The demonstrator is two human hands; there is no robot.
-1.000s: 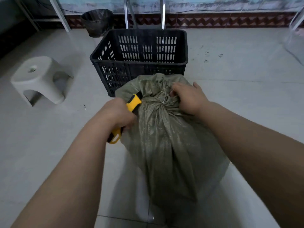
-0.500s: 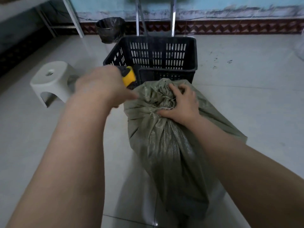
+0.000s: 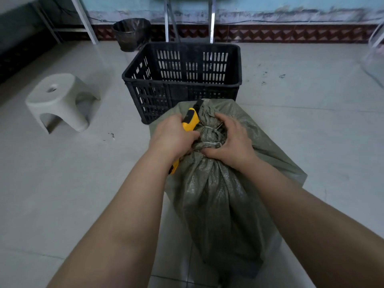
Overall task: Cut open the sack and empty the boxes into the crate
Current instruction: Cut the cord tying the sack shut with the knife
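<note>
A grey-green woven sack (image 3: 218,204) stands on the tiled floor, its neck bunched and bound with pale string (image 3: 209,143). My right hand (image 3: 228,140) grips the tied neck from the right. My left hand (image 3: 172,136) is closed around a yellow utility knife (image 3: 190,120), whose dark tip points up against the left side of the bunched neck. Just beyond the sack sits a black slotted plastic crate (image 3: 182,80); nothing shows inside it. No boxes show; the sack hides its contents.
A white plastic stool (image 3: 60,98) stands on the floor to the left. A dark waste bin (image 3: 132,34) sits by the far wall, next to metal frame legs (image 3: 211,19). Small dark scraps (image 3: 111,135) lie on the tiles.
My left hand came back down from in front of the crate and brought the knife against the sack's neck. My right hand shifted its grip lower around the tied bunch.
</note>
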